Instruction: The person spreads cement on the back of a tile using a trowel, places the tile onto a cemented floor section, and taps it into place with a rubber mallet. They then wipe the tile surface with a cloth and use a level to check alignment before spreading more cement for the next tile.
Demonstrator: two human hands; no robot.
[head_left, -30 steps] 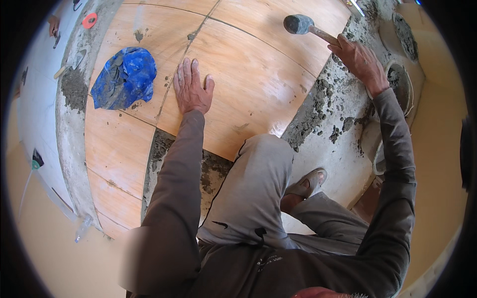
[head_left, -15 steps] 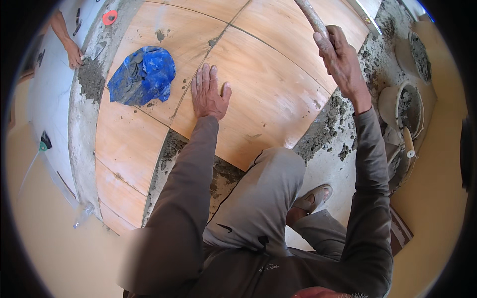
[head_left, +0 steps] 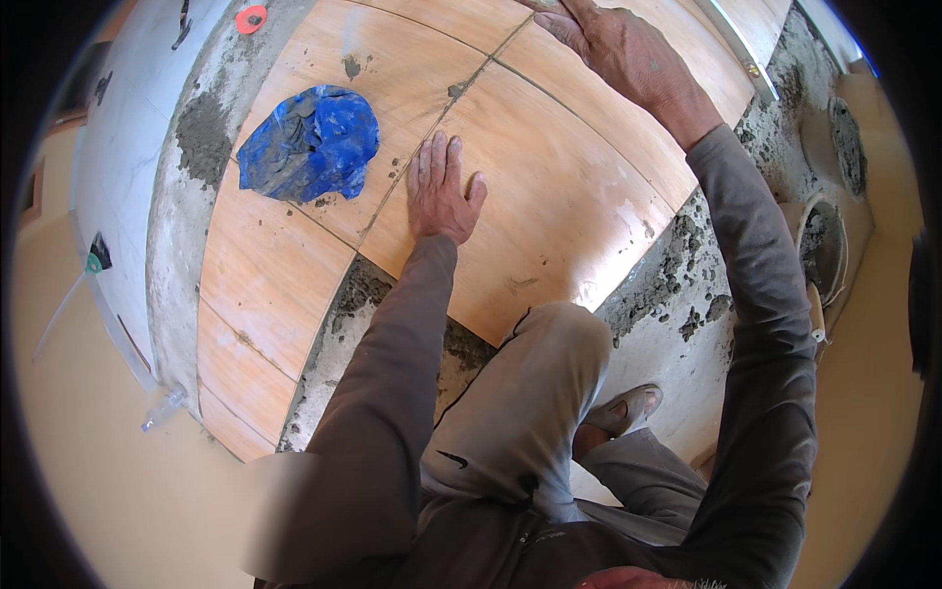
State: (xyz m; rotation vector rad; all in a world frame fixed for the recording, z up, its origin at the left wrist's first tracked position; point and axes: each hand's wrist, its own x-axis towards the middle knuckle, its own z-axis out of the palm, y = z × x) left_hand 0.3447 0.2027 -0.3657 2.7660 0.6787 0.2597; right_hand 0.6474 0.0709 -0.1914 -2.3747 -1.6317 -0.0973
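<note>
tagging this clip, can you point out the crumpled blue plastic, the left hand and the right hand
Crumpled blue plastic [head_left: 312, 144]: head view, middle of its creased top
Left hand [head_left: 444, 204]: head view, back of the hand
Right hand [head_left: 643, 61]: head view, back of the hand

From my end, the top edge cuts off the handle [head_left: 543, 5] in the right hand [head_left: 640, 61], so I lose its far end. The metal bar [head_left: 734, 41] runs out of view there too. The right sleeve [head_left: 760, 255] hides part of a bucket [head_left: 827, 239]. A blur smears the left sleeve [head_left: 368, 407] low down, and I can't identify the black shape [head_left: 919, 304] at the right rim.
</note>
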